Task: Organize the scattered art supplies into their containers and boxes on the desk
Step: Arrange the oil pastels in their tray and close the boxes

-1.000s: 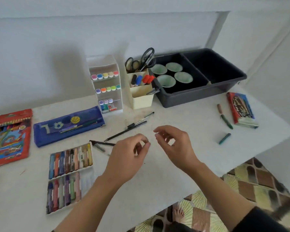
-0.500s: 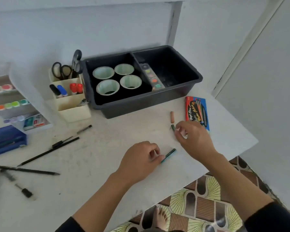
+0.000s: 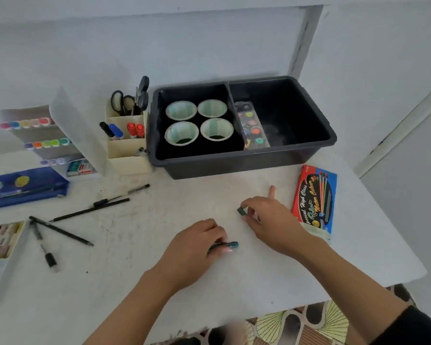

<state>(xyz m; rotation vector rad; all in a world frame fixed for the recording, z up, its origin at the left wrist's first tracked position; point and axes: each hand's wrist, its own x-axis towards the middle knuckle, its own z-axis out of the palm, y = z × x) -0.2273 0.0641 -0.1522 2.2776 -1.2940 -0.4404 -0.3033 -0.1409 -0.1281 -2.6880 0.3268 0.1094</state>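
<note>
Mid-pickup: left hand (image 3: 192,250) pinches teal crayon (image 3: 231,245), right hand (image 3: 271,222) pinches dark crayon (image 3: 241,211); next, likely both go to crayon tray (image 3: 15,241) at table (image 3: 135,275) left edge.

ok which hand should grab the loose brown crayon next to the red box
Right, probably. The brown crayon lies just past the right hand, beside the red box; the left hand is farther back. Both are occupied though: right pinches a green crayon, left grips a teal crayon.

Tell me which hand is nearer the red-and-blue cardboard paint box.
Right. The right hand lies just left of the red-and-blue cardboard paint box; the left hand is farther left.
</note>
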